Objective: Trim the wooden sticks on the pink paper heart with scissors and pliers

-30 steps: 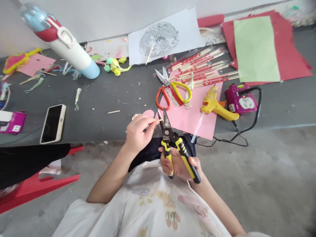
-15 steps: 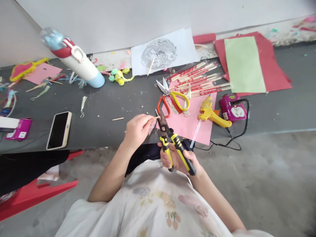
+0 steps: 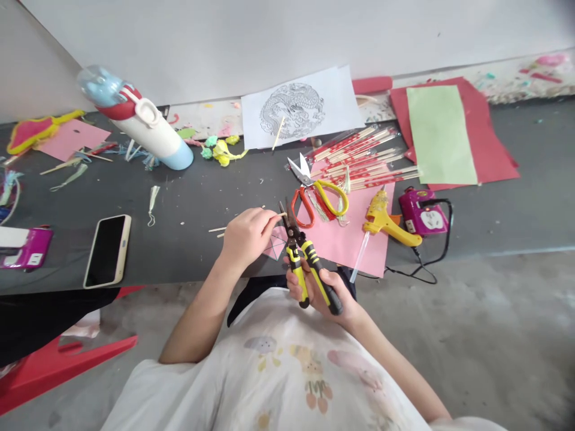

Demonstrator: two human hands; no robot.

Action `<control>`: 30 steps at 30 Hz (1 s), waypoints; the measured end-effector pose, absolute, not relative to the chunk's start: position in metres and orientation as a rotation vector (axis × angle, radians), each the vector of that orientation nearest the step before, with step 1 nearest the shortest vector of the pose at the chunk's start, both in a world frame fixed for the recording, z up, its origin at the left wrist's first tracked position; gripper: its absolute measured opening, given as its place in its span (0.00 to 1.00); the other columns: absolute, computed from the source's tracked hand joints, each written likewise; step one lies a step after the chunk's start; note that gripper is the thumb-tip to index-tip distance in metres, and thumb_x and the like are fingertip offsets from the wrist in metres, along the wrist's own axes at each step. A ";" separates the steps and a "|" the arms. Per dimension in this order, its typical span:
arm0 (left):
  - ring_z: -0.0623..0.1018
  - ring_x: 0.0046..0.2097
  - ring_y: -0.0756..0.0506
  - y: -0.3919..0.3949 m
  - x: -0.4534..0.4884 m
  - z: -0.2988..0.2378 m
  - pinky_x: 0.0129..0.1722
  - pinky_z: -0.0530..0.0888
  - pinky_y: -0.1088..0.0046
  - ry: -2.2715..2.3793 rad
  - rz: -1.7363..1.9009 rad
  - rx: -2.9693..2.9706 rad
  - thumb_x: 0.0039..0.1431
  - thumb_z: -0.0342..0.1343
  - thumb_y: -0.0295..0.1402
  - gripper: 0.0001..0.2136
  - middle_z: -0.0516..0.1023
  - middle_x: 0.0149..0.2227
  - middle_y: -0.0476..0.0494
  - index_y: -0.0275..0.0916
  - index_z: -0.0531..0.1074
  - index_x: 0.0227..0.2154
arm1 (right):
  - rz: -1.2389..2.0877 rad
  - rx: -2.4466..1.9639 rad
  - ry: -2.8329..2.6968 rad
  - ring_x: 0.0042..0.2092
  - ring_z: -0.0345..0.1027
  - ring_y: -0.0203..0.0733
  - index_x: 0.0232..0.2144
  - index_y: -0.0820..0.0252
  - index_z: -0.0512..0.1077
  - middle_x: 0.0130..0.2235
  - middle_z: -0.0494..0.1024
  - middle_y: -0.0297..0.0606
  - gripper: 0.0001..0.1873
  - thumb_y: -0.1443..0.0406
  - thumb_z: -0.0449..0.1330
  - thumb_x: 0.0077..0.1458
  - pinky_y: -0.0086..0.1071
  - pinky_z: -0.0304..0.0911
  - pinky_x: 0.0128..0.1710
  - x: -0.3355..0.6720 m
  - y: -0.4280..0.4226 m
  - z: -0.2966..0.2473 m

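Note:
My left hand pinches a thin wooden stick at the table's front edge, its tip lying between the jaws of the cutters. My right hand is wrapped round the yellow-and-black handles of the cutters, squeezed nearly together, with the blades pointing away from me. A small pink paper piece lies just under the blades.
On the dark table lie red and yellow scissors, a pink sheet, a yellow glue gun, a purple socket, packed sticks, a dragon drawing, a phone and a bottle. Red stool at left.
The cutter handles have closed from spread apart to nearly together on the stick. Both hands sit slightly lower and nearer in view as the head tilted.

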State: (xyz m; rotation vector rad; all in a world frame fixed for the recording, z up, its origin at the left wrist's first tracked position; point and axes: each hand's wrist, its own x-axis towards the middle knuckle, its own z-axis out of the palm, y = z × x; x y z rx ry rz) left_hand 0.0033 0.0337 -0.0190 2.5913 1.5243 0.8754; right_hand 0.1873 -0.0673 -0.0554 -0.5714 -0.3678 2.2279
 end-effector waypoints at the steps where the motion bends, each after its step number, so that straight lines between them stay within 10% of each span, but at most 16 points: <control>1: 0.75 0.32 0.49 0.035 0.005 -0.020 0.32 0.67 0.75 1.538 0.903 2.570 0.64 0.51 0.34 0.09 0.77 0.27 0.48 0.38 0.73 0.31 | 2.213 -0.582 -0.379 0.31 0.58 0.38 0.44 0.58 0.67 0.35 0.68 0.38 0.26 0.49 0.61 0.48 0.31 0.57 0.30 0.185 -0.067 -0.055; 22: 0.73 0.32 0.51 0.047 -0.017 -0.025 0.34 0.70 0.76 1.483 1.273 2.630 0.58 0.52 0.21 0.11 0.76 0.28 0.50 0.40 0.70 0.22 | 1.942 -0.862 -0.341 0.30 0.57 0.36 0.43 0.55 0.66 0.33 0.65 0.33 0.21 0.52 0.61 0.50 0.31 0.57 0.30 0.178 -0.046 -0.043; 30: 0.74 0.36 0.45 0.062 -0.018 -0.028 0.37 0.69 0.69 1.677 0.538 2.543 0.54 0.48 0.19 0.10 0.76 0.33 0.46 0.40 0.70 0.27 | 2.014 -0.855 -0.411 0.30 0.56 0.37 0.38 0.57 0.66 0.33 0.64 0.34 0.16 0.55 0.61 0.50 0.32 0.57 0.30 0.187 -0.044 -0.040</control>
